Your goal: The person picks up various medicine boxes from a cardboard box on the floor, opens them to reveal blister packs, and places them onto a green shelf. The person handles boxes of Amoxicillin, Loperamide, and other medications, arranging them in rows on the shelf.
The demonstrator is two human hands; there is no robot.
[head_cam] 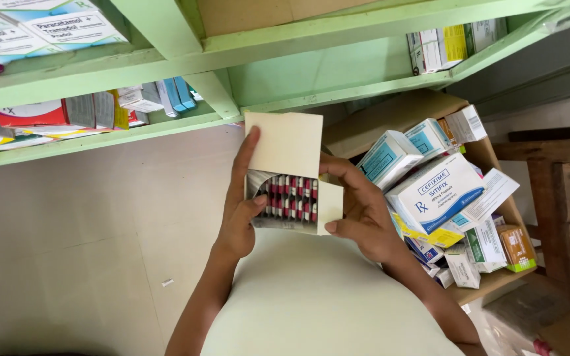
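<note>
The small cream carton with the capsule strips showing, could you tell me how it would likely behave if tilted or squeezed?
The cream carton looks like thin card, so probably light and easily dented. Its end is open, so the capsule strips could slide out if tipped. Both the left hand and right hand steady it.

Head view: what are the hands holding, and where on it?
Both hold an open carton of capsule strips: left hand on its left edge, right hand on its right side.

You're in a pharmacy stockroom or small drugstore: pale green wooden shelves (166, 118) stacked with medicine boxes (67, 112), and a cardboard carton (404, 112) beside you crammed with more boxed drugs (433, 191). Plain tiled floor (100, 217) below.
</note>
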